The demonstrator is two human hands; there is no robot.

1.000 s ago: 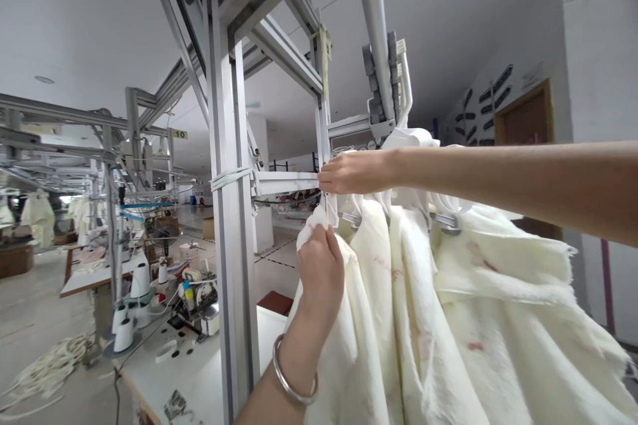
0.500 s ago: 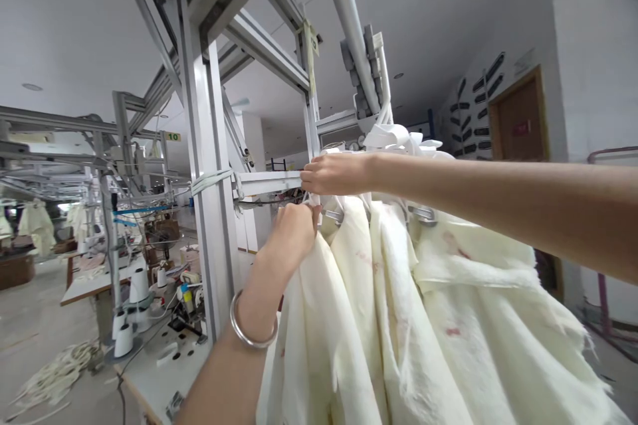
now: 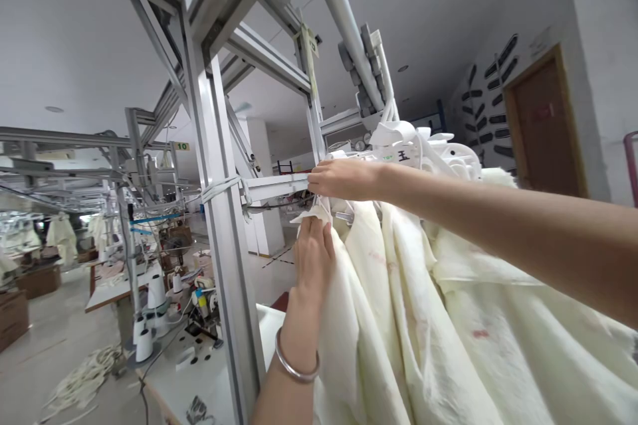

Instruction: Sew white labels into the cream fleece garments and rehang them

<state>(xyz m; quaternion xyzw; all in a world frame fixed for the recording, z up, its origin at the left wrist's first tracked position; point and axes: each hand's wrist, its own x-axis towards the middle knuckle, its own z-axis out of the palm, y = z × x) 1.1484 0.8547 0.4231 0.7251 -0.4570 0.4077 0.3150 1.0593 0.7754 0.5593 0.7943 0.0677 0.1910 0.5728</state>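
Cream fabric pieces [image 3: 409, 319] hang close together from white clip hangers [image 3: 403, 146], some with faint reddish marks. My left hand [image 3: 313, 252], a silver bangle on its wrist, is at the top edge of the nearest piece. Its fingers point up and press the cloth, and a small flap of fabric stands above them. My right hand [image 3: 339, 179] reaches across from the right, just above the left. Its fingers curl over the top of the nearest hanger beside the white rail end; the fingertips are hidden. A metal clip [image 3: 343, 216] shows below it.
An upright aluminium post [image 3: 219, 226] stands left of the garments, with a cord tied around it. Beyond it are a sewing table [image 3: 199, 372], white thread cones [image 3: 144, 345] and a heap of fabric strips [image 3: 87, 378] on the floor. A brown door [image 3: 545, 126] is at far right.
My left hand has shifted from the hanger clip onto the cloth's top edge, its fingers now pointing up. The right hand keeps its place at the hanger. The view has swung slightly.
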